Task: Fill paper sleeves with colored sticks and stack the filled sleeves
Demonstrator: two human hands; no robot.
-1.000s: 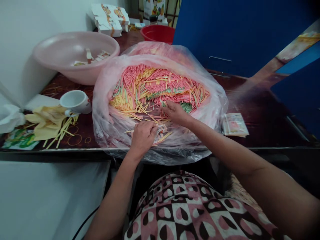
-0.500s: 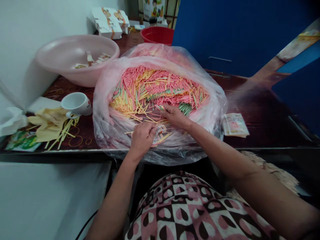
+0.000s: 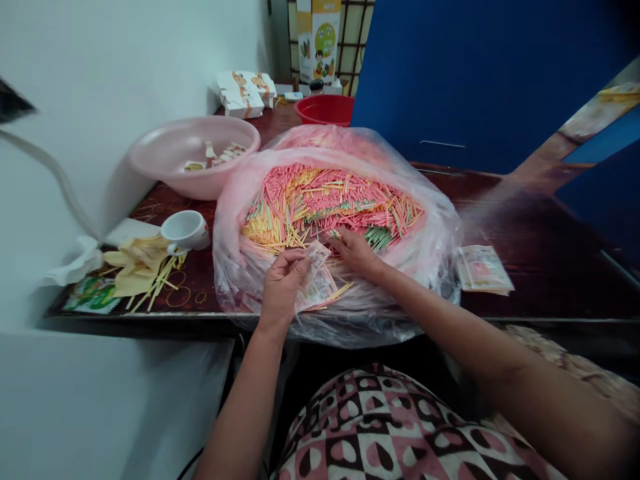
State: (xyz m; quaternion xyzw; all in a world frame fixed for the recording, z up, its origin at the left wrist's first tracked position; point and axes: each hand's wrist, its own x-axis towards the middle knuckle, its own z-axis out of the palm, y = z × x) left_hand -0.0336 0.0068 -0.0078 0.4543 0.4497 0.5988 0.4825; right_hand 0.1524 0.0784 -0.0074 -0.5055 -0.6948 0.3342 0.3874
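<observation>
The left hand (image 3: 284, 287) pinches a printed paper slip (image 3: 320, 287) at 12 o'clock from the wrist. The right hand (image 3: 355, 253) reaches toward 11 o'clock, curled over coloured sticks (image 3: 325, 203) in a plastic bag (image 3: 233, 293), its grip unclear.

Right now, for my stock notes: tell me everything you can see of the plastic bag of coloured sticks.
The large clear plastic bag, faintly pink, has its mouth folded back into a crumpled rim. It lies on a dark patterned tabletop, bulging over the front edge, full of thin pink, yellow and green sticks. The left hand and right hand reach into it.
</observation>
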